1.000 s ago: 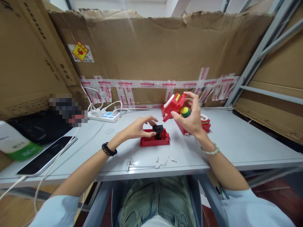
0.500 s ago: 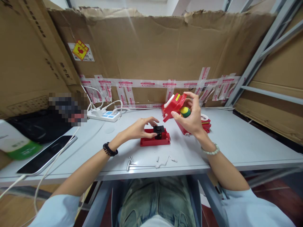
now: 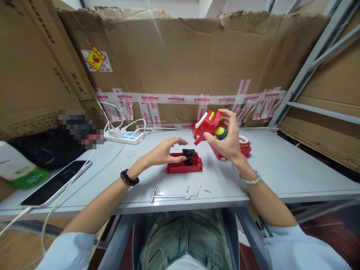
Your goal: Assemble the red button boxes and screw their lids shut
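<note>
A red plastic base [image 3: 185, 169] lies on the table with a black part [image 3: 188, 154] standing in it. Beside them is my left hand [image 3: 164, 152], its fingers spread above the base and the thumb close to the black part; whether they touch I cannot tell. My right hand [image 3: 229, 138] grips a red plastic housing [image 3: 206, 125], tilted and raised off the table. It has a yellow label, and a yellow and green round piece [image 3: 220, 133] shows between the housing and my palm. More red housings [image 3: 246, 150] lie behind that hand, one with a white ring.
Near the front edge lie a T-handled metal tool [image 3: 168, 197], several screws [image 3: 156, 188] and a thin curled cord [image 3: 197, 193]. A power strip [image 3: 125, 137] with plugs stands at the back left; a phone-like device [image 3: 56, 183] and white cables are at left. Cardboard walls [image 3: 180, 56] enclose the table.
My left hand has drawn slightly left and its fingers have opened away from the black part. My right hand keeps the red housing in nearly the same place.
</note>
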Tool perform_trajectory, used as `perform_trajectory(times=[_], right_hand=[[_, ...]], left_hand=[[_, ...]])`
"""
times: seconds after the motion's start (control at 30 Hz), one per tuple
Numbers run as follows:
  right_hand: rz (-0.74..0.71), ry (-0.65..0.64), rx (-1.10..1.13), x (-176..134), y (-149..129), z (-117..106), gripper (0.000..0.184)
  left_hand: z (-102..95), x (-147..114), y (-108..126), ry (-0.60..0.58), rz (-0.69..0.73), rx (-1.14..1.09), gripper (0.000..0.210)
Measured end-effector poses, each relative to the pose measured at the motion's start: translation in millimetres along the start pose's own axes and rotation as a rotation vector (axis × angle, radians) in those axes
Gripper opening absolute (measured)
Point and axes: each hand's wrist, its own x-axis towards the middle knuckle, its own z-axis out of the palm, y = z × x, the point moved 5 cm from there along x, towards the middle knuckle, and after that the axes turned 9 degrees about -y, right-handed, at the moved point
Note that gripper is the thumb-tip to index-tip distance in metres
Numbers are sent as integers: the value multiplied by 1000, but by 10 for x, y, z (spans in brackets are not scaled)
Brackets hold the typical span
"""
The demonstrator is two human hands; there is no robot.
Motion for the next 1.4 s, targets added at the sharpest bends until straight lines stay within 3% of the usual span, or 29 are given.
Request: perform_trajectory(times=[0.2,0.27,0.37,0.53,0.9,1.03,1.13,1.27,1.4], right_hand=[[-2,-11,4,0,15,7,67],[-3,-7,12,0,12,7,67],[-2,-7,9,0,3,9,68],[8,-4,13,-2,1,16,69],[24,-11,0,-3,-7,18,67],[38,-14,7,-8,9,21,68],[34,-18,-8,-7,12,25,68],[28,-19,-31,-2,-5,18,67],[40,-11,-34,4,-20,-5,66]], left_hand=[[-272,-257,-157,108,-100,114,41],[-398,-471,-372,137,-204,196,44],[-510,-877,-821,73,-377,286,60],[-533,-1409,-1354,3,-543,348,66],[-506,-1337,-1470,14,-657,280,52],[-569,-1244,-1297,168,-603,204,50],[-585,-1006,-870,282,-438,133,44],[-457,-478,-141,245,-137,73,35],[-275,-18,200,155,-17,101,36]])
